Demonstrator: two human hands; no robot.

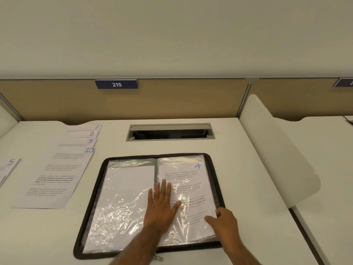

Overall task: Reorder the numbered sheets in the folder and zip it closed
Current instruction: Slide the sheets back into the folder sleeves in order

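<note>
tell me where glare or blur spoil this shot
Head view: glare streaks the crinkled sleeves, worst low on the left one and beside the left hand on sheet 4; printed text on sheet 4 and sheet 10 is too soft to read, though the handwritten numbers are clear; lighting is even and shadows on the desk are faint.

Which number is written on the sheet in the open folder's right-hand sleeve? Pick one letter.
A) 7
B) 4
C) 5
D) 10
B: the sheet marked 4 lies in the right sleeve of the folder, with the number handwritten at its top right corner. Sheet 10, sheet 7 and sheet 5 lie outside the folder on the desk.
</note>
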